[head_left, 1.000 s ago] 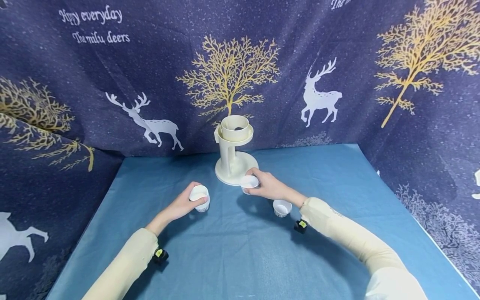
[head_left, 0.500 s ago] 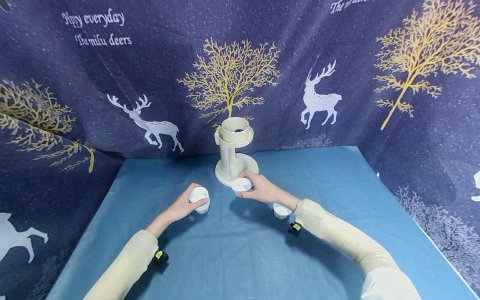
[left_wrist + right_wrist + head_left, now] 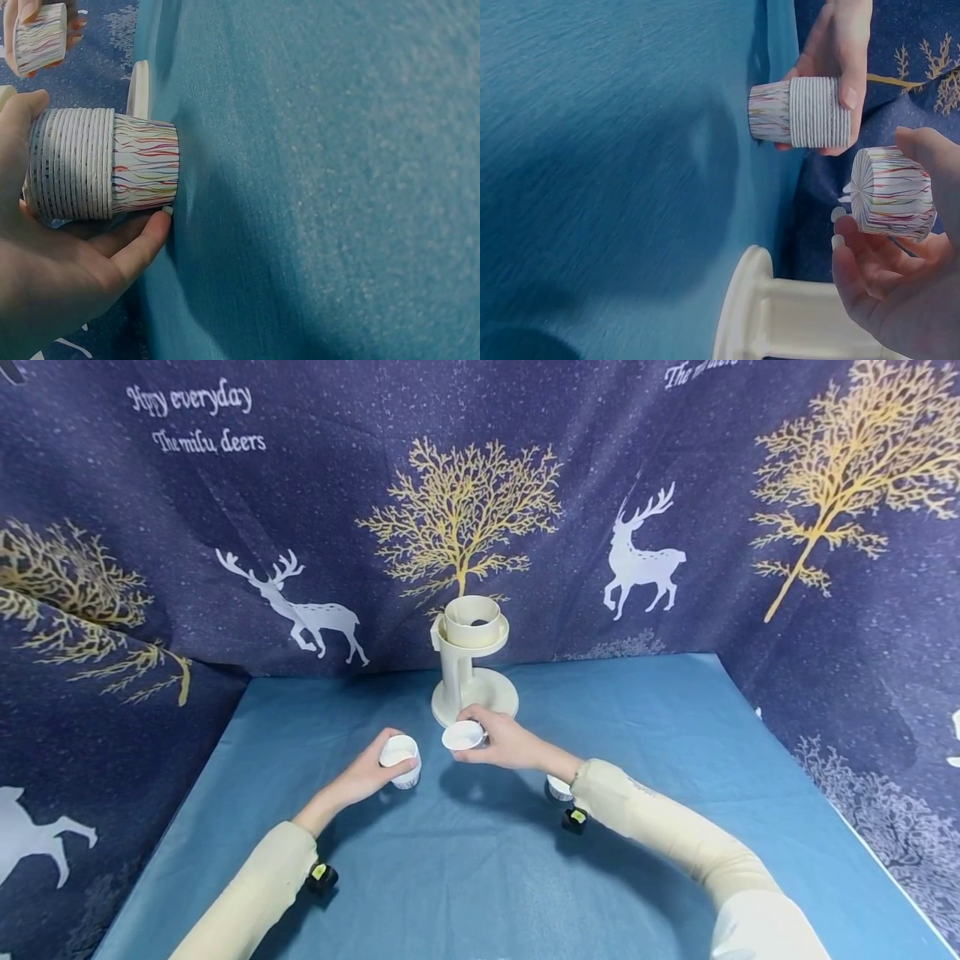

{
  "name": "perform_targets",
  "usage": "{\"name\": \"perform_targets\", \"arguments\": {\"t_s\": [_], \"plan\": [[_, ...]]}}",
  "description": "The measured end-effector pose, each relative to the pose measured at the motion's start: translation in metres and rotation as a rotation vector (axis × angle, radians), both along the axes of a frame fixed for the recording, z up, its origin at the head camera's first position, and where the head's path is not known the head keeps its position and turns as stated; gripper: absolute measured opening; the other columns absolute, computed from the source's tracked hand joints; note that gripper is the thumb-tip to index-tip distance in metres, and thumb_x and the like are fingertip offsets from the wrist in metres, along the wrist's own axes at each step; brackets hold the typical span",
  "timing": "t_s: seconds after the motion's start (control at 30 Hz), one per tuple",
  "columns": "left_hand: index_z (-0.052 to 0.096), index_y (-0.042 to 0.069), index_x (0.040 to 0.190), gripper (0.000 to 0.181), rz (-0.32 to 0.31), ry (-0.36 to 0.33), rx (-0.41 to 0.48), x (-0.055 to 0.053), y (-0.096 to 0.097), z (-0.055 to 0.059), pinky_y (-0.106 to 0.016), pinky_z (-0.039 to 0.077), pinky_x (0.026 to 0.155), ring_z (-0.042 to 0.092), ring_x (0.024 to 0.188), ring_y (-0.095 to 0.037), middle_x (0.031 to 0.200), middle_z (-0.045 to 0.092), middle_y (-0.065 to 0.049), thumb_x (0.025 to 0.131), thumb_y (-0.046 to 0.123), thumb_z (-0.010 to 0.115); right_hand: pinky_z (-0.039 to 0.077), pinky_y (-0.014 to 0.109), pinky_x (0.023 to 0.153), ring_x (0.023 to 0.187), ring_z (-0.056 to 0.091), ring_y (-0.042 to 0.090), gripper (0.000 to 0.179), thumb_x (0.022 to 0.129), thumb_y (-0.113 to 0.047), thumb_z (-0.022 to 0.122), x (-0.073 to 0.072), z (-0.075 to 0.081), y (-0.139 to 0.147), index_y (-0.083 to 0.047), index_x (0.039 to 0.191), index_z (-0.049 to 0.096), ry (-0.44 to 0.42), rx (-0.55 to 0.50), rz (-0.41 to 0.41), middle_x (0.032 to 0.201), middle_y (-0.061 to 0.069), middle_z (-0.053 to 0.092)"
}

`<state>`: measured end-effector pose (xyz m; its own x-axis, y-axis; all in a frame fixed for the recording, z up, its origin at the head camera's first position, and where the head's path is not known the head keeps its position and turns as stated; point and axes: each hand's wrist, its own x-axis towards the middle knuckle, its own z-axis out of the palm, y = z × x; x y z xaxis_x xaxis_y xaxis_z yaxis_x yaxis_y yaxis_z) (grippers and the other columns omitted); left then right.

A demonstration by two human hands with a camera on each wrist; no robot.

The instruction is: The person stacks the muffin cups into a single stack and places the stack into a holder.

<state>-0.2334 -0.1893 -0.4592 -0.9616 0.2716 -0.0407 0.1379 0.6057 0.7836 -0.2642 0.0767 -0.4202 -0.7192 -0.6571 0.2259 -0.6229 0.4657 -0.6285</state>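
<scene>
My left hand (image 3: 363,772) grips a stack of white paper baking cups (image 3: 146,165) with coloured streaks, thumb and fingers around its side. The stack is upright, its bottom right at the blue cloth in the left wrist view. My right hand (image 3: 508,743) pinches a single paper baking cup (image 3: 463,737) by its side, raised above the table, to the right of the stack. In the right wrist view this cup's pleated bottom and streaked side (image 3: 896,193) show. Another paper baking cup (image 3: 559,788) sits on the table, partly hidden behind my right forearm.
A cream stand (image 3: 455,672) with a round base and an open cylinder (image 3: 472,625) in its top ring stands at the back middle, just behind my right hand. Blue cloth (image 3: 480,877) covers the table. A dark curtain (image 3: 300,493) printed with deer and trees hangs behind.
My right hand has moved left with its baking cup, nearer to the stack. The right forearm now covers more of the cup on the table. My left hand stays put with the stack.
</scene>
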Motion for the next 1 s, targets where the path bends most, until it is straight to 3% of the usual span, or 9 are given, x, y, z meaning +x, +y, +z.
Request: {"name": "perform_targets", "arguments": {"t_s": [0.53, 0.7, 0.87, 1.0], "plan": [[0.038, 0.015, 0.123, 0.054, 0.002, 0.008, 0.005, 0.000, 0.000, 0.003, -0.036, 0.041, 0.084, 0.051, 0.098, -0.023, 0.112, 0.052, -0.009, 0.084, 0.041, 0.063, 0.043, 0.025, 0.075, 0.087, 0.053, 0.008, 0.044, 0.079, -0.035, 0.069, -0.002, 0.003, -0.018, -0.016, 0.115, 0.051, 0.043, 0.021, 0.044, 0.104, -0.005, 0.058], [0.036, 0.019, 0.130, 0.059, -0.015, 0.020, 0.005, 0.001, 0.000, 0.002, -0.039, 0.041, 0.085, 0.051, 0.104, -0.024, 0.124, 0.049, -0.007, 0.084, 0.044, 0.062, 0.045, 0.027, 0.077, 0.092, 0.052, 0.010, 0.051, 0.082, -0.035, 0.066, -0.003, 0.002, -0.024, -0.009, 0.123, 0.050, 0.042, 0.036, 0.047, 0.112, -0.001, 0.057], [0.041, 0.019, 0.131, 0.055, -0.048, 0.035, 0.020, 0.001, -0.001, 0.001, -0.048, 0.037, 0.092, 0.046, 0.117, -0.026, 0.133, 0.045, -0.004, 0.085, 0.045, 0.060, 0.044, 0.024, 0.075, 0.093, 0.051, 0.010, 0.051, 0.083, -0.038, 0.064, -0.002, 0.001, -0.030, -0.016, 0.126, 0.047, 0.001, 0.046, 0.042, 0.117, -0.001, 0.054], [0.042, 0.023, 0.129, 0.052, -0.048, 0.033, 0.032, 0.001, -0.002, 0.000, -0.045, 0.039, 0.090, 0.048, 0.114, -0.026, 0.132, 0.047, -0.004, 0.085, 0.045, 0.060, 0.044, 0.024, 0.076, 0.095, 0.051, 0.010, 0.051, 0.084, -0.038, 0.063, -0.002, 0.002, -0.033, -0.017, 0.127, 0.046, -0.006, 0.038, 0.061, 0.119, -0.001, 0.053]]}}
